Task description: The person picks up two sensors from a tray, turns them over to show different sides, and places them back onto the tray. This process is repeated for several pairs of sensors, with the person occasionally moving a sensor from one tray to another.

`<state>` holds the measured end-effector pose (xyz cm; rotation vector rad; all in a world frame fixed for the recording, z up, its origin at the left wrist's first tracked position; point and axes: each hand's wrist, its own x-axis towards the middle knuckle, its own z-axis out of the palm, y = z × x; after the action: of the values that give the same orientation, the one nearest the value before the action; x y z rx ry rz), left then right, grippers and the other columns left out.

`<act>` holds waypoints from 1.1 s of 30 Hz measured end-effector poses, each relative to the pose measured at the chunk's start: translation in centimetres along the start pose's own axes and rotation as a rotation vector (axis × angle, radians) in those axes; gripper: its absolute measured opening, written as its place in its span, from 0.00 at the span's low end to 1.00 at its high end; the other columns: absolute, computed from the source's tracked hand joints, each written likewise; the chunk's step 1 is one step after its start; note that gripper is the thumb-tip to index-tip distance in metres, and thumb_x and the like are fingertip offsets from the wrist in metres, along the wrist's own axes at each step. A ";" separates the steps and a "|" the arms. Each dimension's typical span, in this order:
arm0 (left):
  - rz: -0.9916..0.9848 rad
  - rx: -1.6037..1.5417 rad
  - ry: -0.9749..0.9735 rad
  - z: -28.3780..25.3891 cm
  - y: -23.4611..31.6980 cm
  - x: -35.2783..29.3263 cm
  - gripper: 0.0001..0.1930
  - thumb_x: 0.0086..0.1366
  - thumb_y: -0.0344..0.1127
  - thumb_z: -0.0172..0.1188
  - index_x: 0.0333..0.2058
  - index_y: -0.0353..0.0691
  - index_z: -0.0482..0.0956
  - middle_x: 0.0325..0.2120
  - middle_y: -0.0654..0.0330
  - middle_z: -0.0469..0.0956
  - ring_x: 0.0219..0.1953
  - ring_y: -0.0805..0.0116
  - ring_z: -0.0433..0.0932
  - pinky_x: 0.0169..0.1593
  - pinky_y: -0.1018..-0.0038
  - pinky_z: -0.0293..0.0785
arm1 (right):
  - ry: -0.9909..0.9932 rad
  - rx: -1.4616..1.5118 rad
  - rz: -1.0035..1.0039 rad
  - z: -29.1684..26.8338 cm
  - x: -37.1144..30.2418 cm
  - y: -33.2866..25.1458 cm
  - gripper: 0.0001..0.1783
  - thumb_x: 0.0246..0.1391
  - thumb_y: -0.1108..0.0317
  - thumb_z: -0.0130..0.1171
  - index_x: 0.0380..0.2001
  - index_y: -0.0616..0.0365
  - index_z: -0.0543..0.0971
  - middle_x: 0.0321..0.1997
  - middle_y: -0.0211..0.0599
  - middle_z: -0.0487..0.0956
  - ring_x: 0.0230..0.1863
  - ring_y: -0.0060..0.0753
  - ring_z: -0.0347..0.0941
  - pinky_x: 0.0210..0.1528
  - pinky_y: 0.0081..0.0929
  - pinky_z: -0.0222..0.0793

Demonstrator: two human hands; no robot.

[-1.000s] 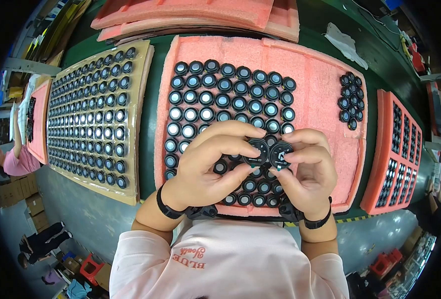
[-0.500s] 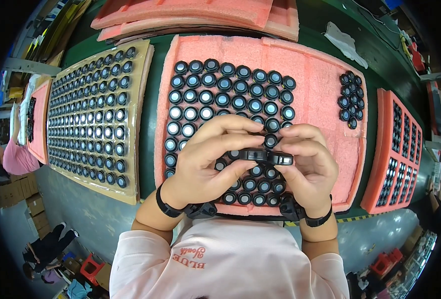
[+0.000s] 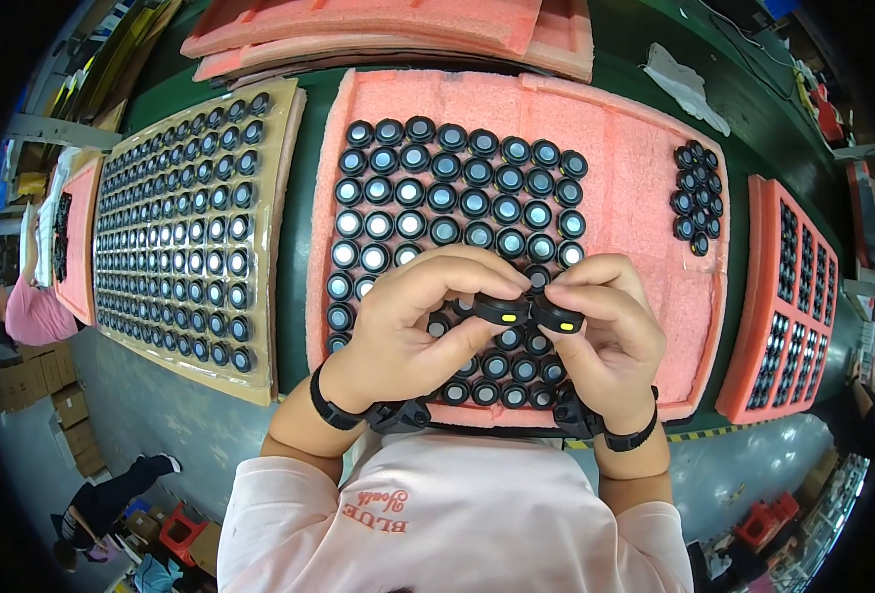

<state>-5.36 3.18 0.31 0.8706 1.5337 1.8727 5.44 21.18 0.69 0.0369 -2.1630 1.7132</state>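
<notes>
My left hand (image 3: pixel 403 326) pinches a small round black part (image 3: pixel 490 308) between thumb and fingers. My right hand (image 3: pixel 611 321) grips a matching round black part (image 3: pixel 554 317) in the same way. The two parts are held edge-on, side by side, nearly touching, and each shows a yellow mark on its rim. Both are above a pink foam tray (image 3: pixel 635 287), where rows of black discs (image 3: pixel 477 172) with shiny grey centres lie. My hands hide some of these rows. A smaller cluster of the discs (image 3: pixel 697 188) sits at the tray's right side.
To the left, a tan tray (image 3: pixel 269 326) carries many rows of similar discs. A pink foam tray (image 3: pixel 739 366) with compartments of dark parts stands at the right. Stacked pink foam sheets (image 3: pixel 388 40) and a white cloth (image 3: pixel 685 84) lie at the back. Other people are at the far left.
Both round parts have turned in my fingers, so the yellow rim marks now show. My hands have shifted only slightly. A person at the lower left has moved.
</notes>
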 end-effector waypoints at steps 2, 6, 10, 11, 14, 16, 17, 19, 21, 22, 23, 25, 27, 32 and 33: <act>0.076 0.066 -0.057 -0.5 0.0 0.2 0.13 0.57 0.22 0.63 0.42 0.32 0.75 0.45 0.47 0.75 0.48 0.62 0.74 0.51 0.71 0.71 | -0.008 0.009 -0.031 -0.1 0.3 0.0 0.16 0.47 0.80 0.64 0.42 0.64 0.79 0.47 0.45 0.75 0.43 0.34 0.74 0.45 0.26 0.71; 0.115 0.083 -0.035 -0.1 0.0 0.2 0.14 0.56 0.21 0.64 0.42 0.32 0.75 0.47 0.46 0.74 0.50 0.61 0.74 0.54 0.69 0.70 | -0.015 0.039 -0.084 0.0 0.5 0.1 0.17 0.46 0.79 0.66 0.43 0.64 0.79 0.47 0.46 0.74 0.44 0.35 0.74 0.45 0.27 0.72; 0.172 0.174 -0.026 -0.2 -0.2 0.5 0.14 0.55 0.20 0.64 0.41 0.33 0.76 0.48 0.46 0.74 0.51 0.61 0.74 0.54 0.69 0.70 | 0.010 0.071 -0.055 0.3 0.3 0.2 0.18 0.45 0.79 0.66 0.43 0.64 0.79 0.48 0.46 0.74 0.46 0.36 0.73 0.48 0.28 0.71; 0.199 0.225 -0.033 -0.2 -0.2 0.5 0.14 0.54 0.20 0.64 0.40 0.33 0.76 0.49 0.46 0.73 0.51 0.61 0.74 0.54 0.69 0.70 | 0.015 0.083 -0.042 0.3 0.3 0.2 0.18 0.45 0.79 0.66 0.43 0.64 0.79 0.48 0.45 0.74 0.47 0.36 0.73 0.50 0.29 0.70; 0.200 0.209 -0.026 -0.1 -0.2 0.5 0.13 0.54 0.19 0.64 0.40 0.33 0.77 0.48 0.46 0.74 0.51 0.60 0.74 0.54 0.69 0.70 | 0.017 0.101 -0.024 0.4 0.3 0.3 0.18 0.45 0.80 0.66 0.42 0.64 0.79 0.48 0.45 0.74 0.49 0.36 0.73 0.51 0.30 0.70; 0.201 0.201 -0.023 -0.1 -0.1 0.5 0.13 0.54 0.19 0.64 0.39 0.34 0.77 0.48 0.47 0.74 0.51 0.60 0.74 0.54 0.69 0.70 | 0.011 0.117 -0.014 0.4 0.3 0.3 0.17 0.45 0.81 0.66 0.42 0.64 0.79 0.48 0.45 0.74 0.49 0.36 0.72 0.52 0.30 0.69; 0.209 0.215 -0.025 -0.1 -0.1 0.6 0.13 0.53 0.18 0.63 0.39 0.34 0.77 0.48 0.47 0.74 0.51 0.60 0.74 0.54 0.69 0.70 | 0.012 0.117 -0.015 0.4 0.3 0.3 0.17 0.45 0.81 0.66 0.42 0.64 0.79 0.48 0.45 0.74 0.49 0.36 0.72 0.52 0.30 0.69; 0.225 0.243 -0.030 -0.1 -0.1 0.6 0.13 0.53 0.18 0.63 0.38 0.34 0.78 0.48 0.47 0.75 0.51 0.60 0.74 0.54 0.69 0.70 | 0.007 0.117 -0.018 0.3 0.3 0.3 0.17 0.45 0.81 0.65 0.42 0.64 0.79 0.48 0.45 0.74 0.49 0.36 0.73 0.52 0.30 0.69; 0.218 0.240 -0.026 0.0 -0.1 0.6 0.13 0.53 0.18 0.63 0.38 0.34 0.78 0.48 0.47 0.75 0.51 0.60 0.74 0.54 0.69 0.70 | 0.005 0.116 -0.020 0.3 0.3 0.3 0.17 0.45 0.81 0.65 0.42 0.64 0.80 0.48 0.45 0.74 0.49 0.36 0.73 0.52 0.29 0.69; 0.210 0.236 -0.021 0.0 -0.1 0.5 0.13 0.53 0.18 0.63 0.38 0.34 0.78 0.48 0.47 0.75 0.51 0.60 0.74 0.54 0.68 0.70 | 0.003 0.115 -0.018 0.3 0.3 0.3 0.17 0.45 0.82 0.65 0.42 0.64 0.80 0.48 0.45 0.74 0.49 0.36 0.73 0.51 0.29 0.69; 0.203 0.232 -0.017 0.0 -0.1 0.5 0.13 0.53 0.18 0.63 0.39 0.34 0.78 0.47 0.47 0.76 0.51 0.60 0.74 0.54 0.68 0.70 | 0.001 0.114 -0.016 0.3 0.3 0.3 0.17 0.45 0.82 0.64 0.42 0.64 0.80 0.48 0.45 0.74 0.49 0.36 0.73 0.51 0.29 0.69; 0.208 0.233 -0.024 0.0 -0.1 0.6 0.13 0.53 0.18 0.64 0.39 0.34 0.78 0.47 0.47 0.76 0.51 0.60 0.74 0.54 0.68 0.70 | 0.000 0.114 -0.014 0.3 0.3 0.3 0.17 0.45 0.82 0.64 0.41 0.64 0.80 0.48 0.45 0.74 0.49 0.36 0.73 0.51 0.29 0.70; 0.218 0.237 -0.034 -0.1 -0.1 0.6 0.13 0.53 0.18 0.64 0.39 0.34 0.78 0.48 0.47 0.76 0.51 0.60 0.74 0.54 0.69 0.70 | -0.006 0.098 -0.017 0.2 0.3 0.3 0.17 0.44 0.82 0.64 0.41 0.64 0.80 0.48 0.45 0.74 0.49 0.36 0.73 0.51 0.29 0.70; 0.210 0.232 -0.025 0.0 -0.3 0.5 0.13 0.53 0.19 0.64 0.39 0.33 0.78 0.48 0.47 0.75 0.51 0.60 0.74 0.54 0.69 0.70 | -0.002 0.089 -0.018 0.2 0.3 0.3 0.17 0.44 0.82 0.65 0.41 0.64 0.80 0.48 0.45 0.74 0.48 0.36 0.73 0.51 0.29 0.70; 0.219 0.237 -0.026 -0.1 -0.3 0.5 0.13 0.54 0.19 0.64 0.40 0.33 0.77 0.48 0.46 0.75 0.51 0.60 0.74 0.54 0.69 0.70 | -0.002 0.089 -0.019 0.2 0.3 0.3 0.17 0.44 0.82 0.65 0.41 0.64 0.80 0.48 0.45 0.74 0.48 0.36 0.73 0.51 0.29 0.70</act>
<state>-5.73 3.60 0.11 1.2081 1.7278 1.8424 5.02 21.08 0.48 0.0827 -2.0803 1.7979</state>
